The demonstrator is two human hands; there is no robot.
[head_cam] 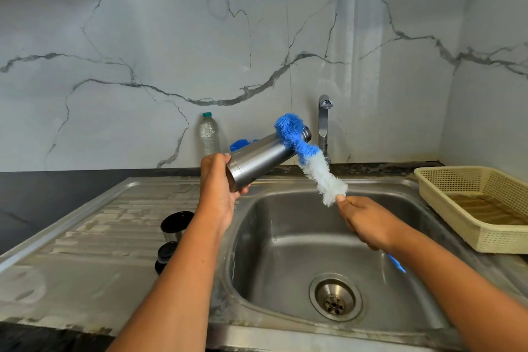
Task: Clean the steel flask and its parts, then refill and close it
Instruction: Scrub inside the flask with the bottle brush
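My left hand (217,186) grips the base of the steel flask (260,158), held almost level above the sink's left rim, its open mouth pointing right toward the tap. My right hand (365,223) holds the blue handle of a bottle brush (311,160) over the basin. The brush's blue-and-white bristles bend across the outside of the flask near its neck. On the draining board stand two flask parts: a steel cup with a dark inside (175,224) and a black stopper (165,256).
The steel sink (285,237) with its drain (335,297) lies below my hands. A chrome tap (323,123) stands behind it. A plastic water bottle (209,134) and something blue (240,144) sit by the wall. A cream plastic basket (480,208) rests at right.
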